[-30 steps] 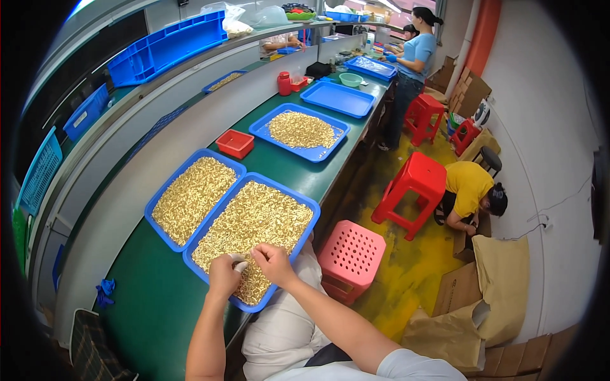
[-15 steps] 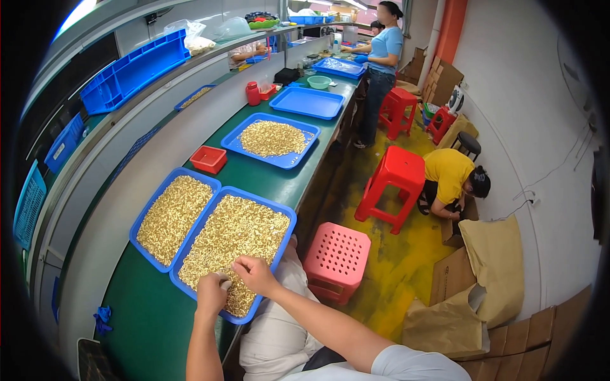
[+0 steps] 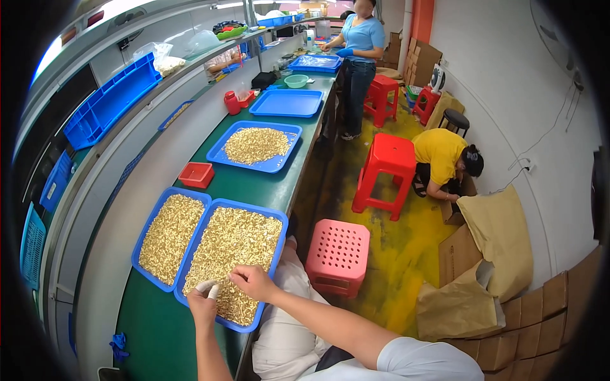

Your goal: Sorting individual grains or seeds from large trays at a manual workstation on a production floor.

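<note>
A blue tray [image 3: 277, 219] heaped with small yellowish pieces lies on the green bench right in front of me. My left hand [image 3: 204, 302], with white finger covers, rests on the near end of the heap, fingers pinched together. My right hand [image 3: 253, 282] hovers over the pieces beside it, fingers curled into the heap. What either hand pinches is too small to make out. A second blue tray [image 3: 141, 235] of the same pieces sits touching on the left.
Farther along the bench are a small red box [image 3: 196, 174], a third filled blue tray [image 3: 284, 162], an empty blue tray [image 3: 287, 103]. A pink stool [image 3: 338, 255] and red stool [image 3: 385, 170] stand on the yellow floor. One person crouches by cardboard boxes; another stands at the far end.
The view has tilted and shifted along the bench. Both hands stay at the near end of the tray, shifting slightly among the pieces.
</note>
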Motion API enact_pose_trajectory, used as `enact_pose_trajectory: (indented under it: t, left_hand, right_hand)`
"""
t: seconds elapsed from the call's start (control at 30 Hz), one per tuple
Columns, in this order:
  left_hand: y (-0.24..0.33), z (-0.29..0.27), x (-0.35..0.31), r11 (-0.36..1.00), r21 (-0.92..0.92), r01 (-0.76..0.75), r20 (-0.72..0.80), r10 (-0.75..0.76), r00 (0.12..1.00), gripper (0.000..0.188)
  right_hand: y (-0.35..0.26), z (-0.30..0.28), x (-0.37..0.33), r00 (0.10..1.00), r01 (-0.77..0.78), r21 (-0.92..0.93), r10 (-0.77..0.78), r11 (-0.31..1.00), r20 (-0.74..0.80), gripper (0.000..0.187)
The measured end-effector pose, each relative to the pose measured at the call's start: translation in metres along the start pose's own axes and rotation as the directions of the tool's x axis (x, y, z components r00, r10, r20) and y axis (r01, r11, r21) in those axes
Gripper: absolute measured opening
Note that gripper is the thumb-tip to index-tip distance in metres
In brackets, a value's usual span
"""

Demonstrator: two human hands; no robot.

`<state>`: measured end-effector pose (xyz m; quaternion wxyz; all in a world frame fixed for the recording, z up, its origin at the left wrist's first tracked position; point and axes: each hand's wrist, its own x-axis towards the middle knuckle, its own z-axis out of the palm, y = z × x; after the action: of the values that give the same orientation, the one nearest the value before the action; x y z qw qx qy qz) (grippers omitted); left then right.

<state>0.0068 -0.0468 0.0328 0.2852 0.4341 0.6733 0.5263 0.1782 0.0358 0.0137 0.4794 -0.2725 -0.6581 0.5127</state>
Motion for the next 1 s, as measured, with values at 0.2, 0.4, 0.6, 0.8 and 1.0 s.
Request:
enact_pose_trajectory:
  t: [0.2,0.4,0.6,0.8,1.0]
  left_hand:
    - [-0.003,-0.005,-0.003,0.996,0.061,0.065,-0.009,-0.065,0.998,0.015]
    - [0.006,-0.006,-0.003,0.957,-0.277,0.081,0.011,-0.081,0.997,0.017]
    - [0.01,-0.004,-0.004,0.957,-0.28,0.073,0.074,-0.054,0.996,0.012]
    - [0.012,0.0,-0.004,0.97,-0.227,0.092,0.06,-0.08,0.995,0.013]
    - [0.017,0.001,-0.007,0.976,-0.207,0.07,0.045,-0.062,0.997,0.014]
  right_hand:
    - [0.001,0.003,0.0,1.0,-0.008,0.01,0.008,1.0,0.013,0.02]
    - [-0.002,0.0,0.0,1.0,-0.018,0.003,0.018,1.0,0.018,0.021]
    - [0.0,-0.003,0.002,0.996,0.004,-0.005,-0.003,1.0,0.086,0.023]
    - [-0.002,-0.002,0.001,0.998,-0.048,0.007,0.048,0.999,0.03,0.023]
    - [-0.004,0.001,-0.002,1.0,0.009,-0.01,-0.009,1.0,0.029,0.022]
